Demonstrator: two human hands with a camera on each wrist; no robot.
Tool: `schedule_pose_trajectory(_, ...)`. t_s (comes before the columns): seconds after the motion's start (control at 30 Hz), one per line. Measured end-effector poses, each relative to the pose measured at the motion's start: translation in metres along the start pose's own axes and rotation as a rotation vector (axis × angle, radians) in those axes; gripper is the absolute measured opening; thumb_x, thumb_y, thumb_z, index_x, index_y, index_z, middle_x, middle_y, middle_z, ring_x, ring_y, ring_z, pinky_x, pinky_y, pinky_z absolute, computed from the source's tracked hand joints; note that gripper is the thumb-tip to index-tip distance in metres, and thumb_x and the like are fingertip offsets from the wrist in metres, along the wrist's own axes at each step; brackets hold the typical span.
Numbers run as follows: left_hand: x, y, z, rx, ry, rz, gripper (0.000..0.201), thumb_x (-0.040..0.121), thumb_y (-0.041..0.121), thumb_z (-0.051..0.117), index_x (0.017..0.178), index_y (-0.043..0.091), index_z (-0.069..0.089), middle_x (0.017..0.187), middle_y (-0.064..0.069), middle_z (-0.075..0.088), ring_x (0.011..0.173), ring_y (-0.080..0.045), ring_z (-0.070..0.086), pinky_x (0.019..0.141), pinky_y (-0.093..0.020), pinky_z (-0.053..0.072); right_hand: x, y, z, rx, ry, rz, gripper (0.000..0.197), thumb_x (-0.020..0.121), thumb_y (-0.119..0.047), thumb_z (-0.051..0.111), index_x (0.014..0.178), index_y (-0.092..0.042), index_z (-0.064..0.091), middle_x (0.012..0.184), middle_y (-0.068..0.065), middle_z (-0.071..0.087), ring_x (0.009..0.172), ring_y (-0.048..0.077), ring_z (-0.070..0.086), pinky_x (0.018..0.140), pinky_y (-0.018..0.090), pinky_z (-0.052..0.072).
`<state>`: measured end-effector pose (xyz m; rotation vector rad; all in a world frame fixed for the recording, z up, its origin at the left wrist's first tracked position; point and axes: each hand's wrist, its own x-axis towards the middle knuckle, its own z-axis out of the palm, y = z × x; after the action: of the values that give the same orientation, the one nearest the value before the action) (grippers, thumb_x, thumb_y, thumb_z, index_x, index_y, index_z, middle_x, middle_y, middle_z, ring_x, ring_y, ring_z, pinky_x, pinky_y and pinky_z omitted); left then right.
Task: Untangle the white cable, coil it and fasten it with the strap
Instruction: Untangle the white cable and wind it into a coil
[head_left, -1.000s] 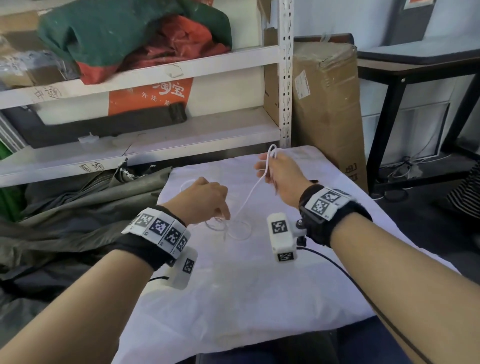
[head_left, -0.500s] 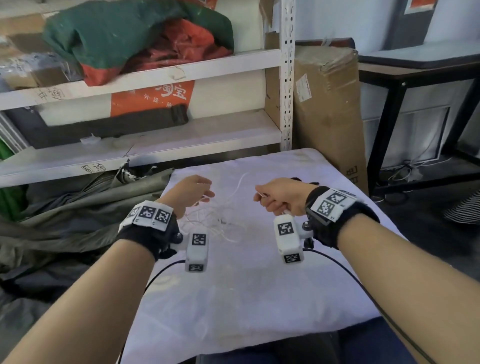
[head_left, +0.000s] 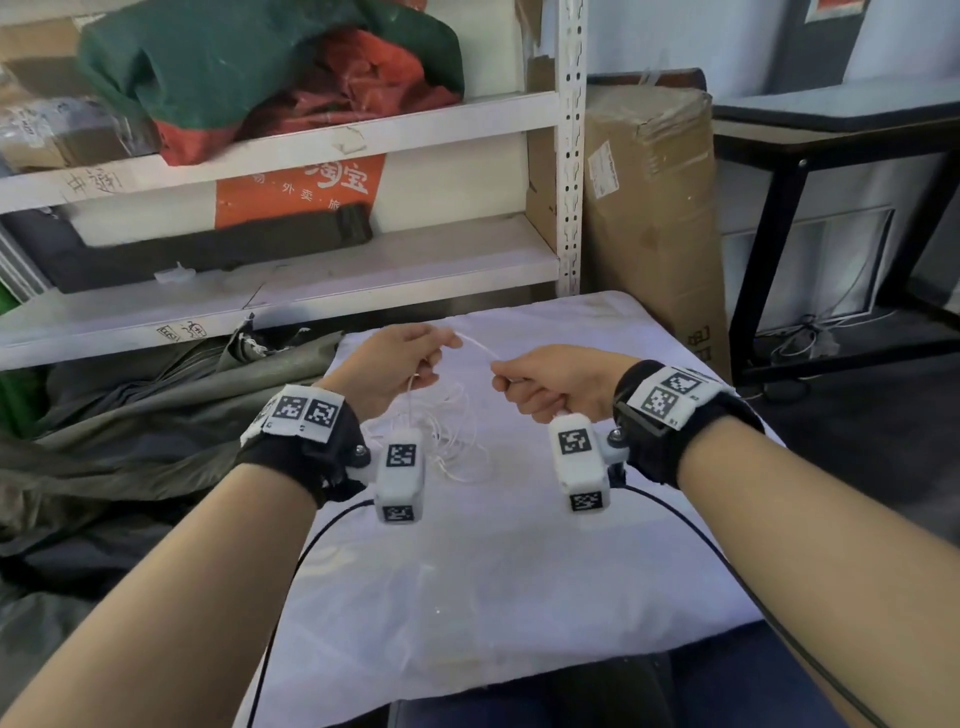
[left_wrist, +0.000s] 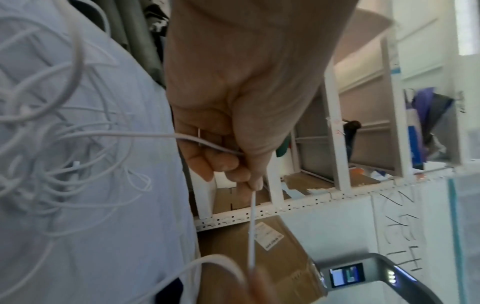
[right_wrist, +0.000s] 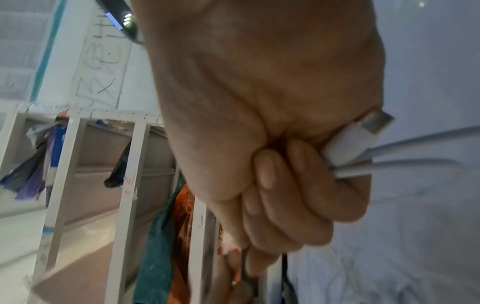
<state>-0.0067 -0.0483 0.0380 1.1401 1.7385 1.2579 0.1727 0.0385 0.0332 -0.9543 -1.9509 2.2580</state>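
A thin white cable (head_left: 478, 349) runs taut between my two hands above a white cloth (head_left: 467, 561). My left hand (head_left: 402, 358) pinches it between thumb and fingers (left_wrist: 249, 174); the rest hangs down into a loose tangle (head_left: 449, 441) on the cloth, also in the left wrist view as a tangle (left_wrist: 59, 144). My right hand (head_left: 545, 384) is a fist around the cable's end, whose white plug with a metal tip (right_wrist: 363, 131) sticks out past the fingers. No strap is visible.
A white metal shelf unit (head_left: 569, 156) with bags and boxes stands behind the cloth. A tall cardboard box (head_left: 649, 208) leans at its right, beside a black table frame (head_left: 779, 218). Grey tarpaulin (head_left: 130, 415) lies on the left.
My right hand came down from its raised position to the left hand's level. The left hand lifted off the tangle and took hold of the cable; a short stretch now spans both hands.
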Motion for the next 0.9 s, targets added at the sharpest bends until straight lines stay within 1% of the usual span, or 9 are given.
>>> schedule_pose_trajectory(0.1,0.005,-0.011,0.006,0.036,0.031,0.052,0.023,0.098,0.029,0.049,0.088,0.016,0.066,0.064,0.004,0.042,0.055,-0.009,0.037,0.061,-0.019,0.043,-0.005,-0.007,0.001,0.213,-0.217,-0.099,0.037,0.103,-0.033,0.029,0.076,-0.014,0.046,0.043,-0.011,0.030,0.031,0.001,0.024,0.037,0.014,0.015)
schedule_pose_trajectory(0.2,0.006,-0.017,0.013,0.065,0.034,0.071,0.027,0.098,0.033,0.046,0.084,0.018,0.064,0.062,0.004,0.038,0.054,-0.009,0.035,0.060,-0.019,0.040,-0.008,-0.014,-0.005,0.474,-0.367,-0.249,0.041,0.101,-0.030,0.028,0.070,-0.013,0.049,0.041,-0.009,0.033,0.034,0.004,0.016,0.034,0.015,0.019)
schedule_pose_trajectory(0.3,0.005,-0.017,0.015,0.095,-0.049,0.072,0.033,0.100,0.034,0.042,0.084,0.016,0.064,0.060,0.005,0.036,0.052,-0.008,0.034,0.056,-0.018,0.039,-0.005,-0.014,-0.015,0.770,-0.487,-0.338,0.039,0.096,-0.027,0.036,0.068,-0.009,0.056,0.041,-0.005,0.030,0.037,0.006,0.015,0.032,0.017,0.025)
schedule_pose_trajectory(0.43,0.003,-0.012,0.020,0.214,-0.104,0.029,0.039,0.099,0.040,0.041,0.080,0.015,0.065,0.057,0.004,0.036,0.051,-0.011,0.034,0.056,-0.018,0.040,0.004,-0.006,-0.021,1.023,-0.559,-0.435,0.031,0.092,-0.019,0.044,0.069,-0.003,0.058,0.048,-0.006,0.024,0.037,0.008,0.019,0.034,0.021,0.023)
schedule_pose_trajectory(0.53,0.001,-0.018,0.015,0.213,-0.200,-0.049,0.039,0.099,0.041,0.040,0.083,0.013,0.062,0.060,0.002,0.032,0.052,-0.013,0.030,0.057,-0.021,0.037,0.000,-0.009,-0.026,1.187,-0.400,-0.562,0.028,0.087,-0.014,0.048,0.062,-0.004,0.056,0.039,-0.002,0.030,0.030,0.010,0.020,0.030,0.021,0.023)
schedule_pose_trajectory(0.63,-0.003,-0.027,0.005,0.234,-0.270,-0.106,0.037,0.099,0.040,0.041,0.087,0.013,0.063,0.060,0.004,0.032,0.055,-0.013,0.033,0.061,-0.023,0.038,-0.001,-0.014,-0.039,1.367,-0.139,-0.661,0.048,0.097,-0.021,0.036,0.054,-0.007,0.053,0.034,-0.002,0.031,0.022,0.009,0.026,0.024,0.019,0.021)
schedule_pose_trajectory(0.73,-0.005,-0.030,0.001,0.282,-0.302,-0.132,0.033,0.100,0.035,0.043,0.091,0.012,0.065,0.058,0.005,0.036,0.055,-0.011,0.039,0.064,-0.022,0.046,0.005,-0.011,-0.040,1.452,0.118,-0.697,0.047,0.104,-0.027,0.026,0.064,-0.012,0.047,0.034,-0.006,0.030,0.022,0.007,0.024,0.024,0.019,0.019)
schedule_pose_trajectory(0.83,-0.006,-0.035,-0.003,0.433,-0.356,-0.197,0.033,0.099,0.033,0.045,0.087,0.011,0.067,0.057,0.003,0.045,0.053,-0.013,0.045,0.071,-0.027,0.047,0.011,-0.007,-0.043,1.502,0.324,-0.705,0.041,0.102,-0.017,0.023,0.065,-0.014,0.040,0.032,-0.006,0.029,0.021,0.008,0.023,0.025,0.016,0.016)
schedule_pose_trajectory(0.9,-0.008,-0.042,-0.010,0.535,-0.351,-0.217,0.035,0.098,0.034,0.046,0.083,0.011,0.067,0.057,0.000,0.047,0.054,-0.016,0.043,0.067,-0.027,0.043,0.010,-0.008,-0.053,1.488,0.434,-0.728,0.040,0.094,-0.006,0.024,0.059,-0.013,0.043,0.027,-0.005,0.027,0.018,0.008,0.022,0.026,0.013,0.014)
